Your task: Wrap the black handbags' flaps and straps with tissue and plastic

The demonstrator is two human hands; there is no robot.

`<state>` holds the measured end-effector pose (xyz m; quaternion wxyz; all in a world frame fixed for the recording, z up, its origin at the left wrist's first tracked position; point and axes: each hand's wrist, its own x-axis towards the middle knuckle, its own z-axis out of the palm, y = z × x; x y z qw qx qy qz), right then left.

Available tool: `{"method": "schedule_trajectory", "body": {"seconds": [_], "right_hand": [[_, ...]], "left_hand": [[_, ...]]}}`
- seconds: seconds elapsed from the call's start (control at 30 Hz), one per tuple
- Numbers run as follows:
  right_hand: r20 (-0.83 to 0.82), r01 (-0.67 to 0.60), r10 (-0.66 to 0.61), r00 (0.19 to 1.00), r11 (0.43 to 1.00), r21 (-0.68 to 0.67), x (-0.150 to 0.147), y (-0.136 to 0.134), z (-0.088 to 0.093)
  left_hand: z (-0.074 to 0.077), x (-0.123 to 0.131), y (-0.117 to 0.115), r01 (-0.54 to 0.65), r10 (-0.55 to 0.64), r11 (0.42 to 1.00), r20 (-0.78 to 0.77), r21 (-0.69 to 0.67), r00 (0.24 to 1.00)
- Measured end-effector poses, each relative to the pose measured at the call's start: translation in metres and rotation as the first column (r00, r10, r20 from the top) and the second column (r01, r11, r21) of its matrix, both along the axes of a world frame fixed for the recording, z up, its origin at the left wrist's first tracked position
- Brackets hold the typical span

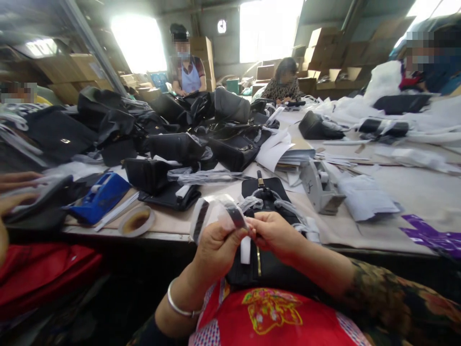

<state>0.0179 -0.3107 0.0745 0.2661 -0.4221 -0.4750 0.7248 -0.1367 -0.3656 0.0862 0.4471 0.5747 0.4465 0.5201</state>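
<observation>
My left hand (216, 247) is closed around a black strap (235, 215) wrapped in white, see-through film, which loops up above my fingers. Pinched fingertips of my right hand (277, 235) meet the left ones at the strap's near side; what exactly they grip is hidden. A small white strip (245, 251) hangs below my fingers. Under both hands, a black bag (266, 186) with a gold zip lies over the table edge against my red apron (302, 317). Its other straps (288, 205) are wrapped in clear plastic.
Left of me stand a blue tape dispenser (99, 197) and a tape roll (137, 221); at right, a grey tape dispenser (320, 187) and white papers (367, 194). Black bags (234, 144) are heaped across the table. Another person's hand (16, 190) is at far left; co-workers sit or stand beyond.
</observation>
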Motion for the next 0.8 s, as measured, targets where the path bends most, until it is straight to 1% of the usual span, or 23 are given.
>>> {"method": "schedule_trajectory", "body": {"seconds": [0.03,0.07,0.1,0.13,0.17,0.2,0.23,0.3,0.33,0.37,0.4,0.43,0.47,0.5,0.53,0.57,0.6,0.63,0.67,0.7,0.73,0.8], "right_hand": [[0.104,-0.033,0.020,0.994,0.992,0.121,0.001,0.000,-0.001],[0.207,-0.087,0.036,0.978,0.967,0.240,0.002,0.001,-0.002],[0.301,-0.158,0.048,0.953,0.922,0.354,0.004,0.001,-0.002],[0.384,-0.243,0.056,0.922,0.854,0.460,0.005,0.002,-0.002],[0.463,-0.335,0.054,0.885,0.764,0.552,0.007,0.002,-0.001],[0.536,-0.426,0.035,0.843,0.652,0.627,0.009,0.002,0.000],[0.602,-0.508,-0.008,0.799,0.527,0.681,0.011,0.003,0.000],[0.680,-0.628,-0.131,0.722,0.287,0.723,0.016,0.003,0.000],[0.689,-0.664,-0.190,0.700,0.183,0.725,0.018,0.003,0.000],[0.680,-0.682,-0.241,0.692,0.090,0.726,0.021,0.004,-0.001],[0.658,-0.684,-0.280,0.699,0.006,0.729,0.022,0.004,-0.001],[0.628,-0.674,-0.305,0.716,-0.066,0.736,0.024,0.005,-0.002],[0.597,-0.655,-0.316,0.737,-0.120,0.746,0.025,0.005,-0.002],[0.568,-0.632,-0.317,0.759,-0.154,0.759,0.025,0.006,-0.003],[0.542,-0.608,-0.313,0.780,-0.170,0.776,0.026,0.008,-0.004],[0.522,-0.584,-0.303,0.797,-0.168,0.794,0.025,0.009,-0.005],[0.504,-0.559,-0.291,0.813,-0.151,0.815,0.025,0.010,-0.006],[0.488,-0.532,-0.273,0.829,-0.119,0.838,0.024,0.011,-0.006],[0.470,-0.500,-0.246,0.848,-0.071,0.863,0.024,0.012,-0.007],[0.447,-0.459,-0.211,0.869,-0.008,0.889,0.024,0.013,-0.007],[0.416,-0.409,-0.180,0.892,0.073,0.909,0.024,0.014,-0.006],[0.338,-0.286,-0.167,0.926,0.271,0.919,0.026,0.013,-0.003]], "left_hand": [[-0.002,-0.002,0.000,-0.022,0.021,0.999,-0.011,-0.037,1.000],[-0.004,-0.005,0.001,-0.047,0.046,0.996,-0.011,-0.072,0.999],[-0.007,-0.006,0.002,-0.065,0.065,0.993,-0.002,-0.104,0.998],[-0.009,-0.008,0.003,-0.070,0.072,0.989,0.013,-0.131,0.997],[-0.012,-0.008,0.005,-0.063,0.067,0.986,0.025,-0.157,0.997],[-0.014,-0.008,0.006,-0.051,0.056,0.982,0.027,-0.183,0.998],[-0.015,-0.008,0.008,-0.041,0.045,0.977,0.018,-0.208,0.999],[-0.016,-0.008,0.010,-0.022,0.023,0.964,-0.002,-0.264,1.000],[-0.016,-0.008,0.011,-0.007,0.011,0.955,0.014,-0.297,1.000],[-0.017,-0.009,0.011,0.025,-0.004,0.942,0.061,-0.334,0.998],[-0.017,-0.009,0.012,0.073,-0.023,0.925,0.136,-0.373,0.990],[-0.019,-0.010,0.012,0.132,-0.042,0.901,0.221,-0.414,0.974],[-0.022,-0.010,0.012,0.185,-0.048,0.873,0.299,-0.451,0.953],[-0.025,-0.010,0.012,0.221,-0.042,0.845,0.353,-0.486,0.935],[-0.029,-0.010,0.012,0.237,-0.025,0.824,0.385,-0.515,0.923],[-0.033,-0.009,0.012,0.236,-0.002,0.811,0.400,-0.535,0.916],[-0.037,-0.009,0.011,0.227,0.019,0.808,0.409,-0.544,0.912],[-0.040,-0.008,0.011,0.217,0.035,0.813,0.417,-0.541,0.908],[-0.043,-0.007,0.010,0.203,0.048,0.826,0.425,-0.526,0.904],[-0.044,-0.005,0.009,0.179,0.062,0.846,0.426,-0.502,0.903],[-0.043,-0.004,0.007,0.132,0.082,0.874,0.408,-0.468,0.909],[-0.040,-0.002,0.003,-0.032,0.145,0.932,0.290,-0.361,0.946]]}}
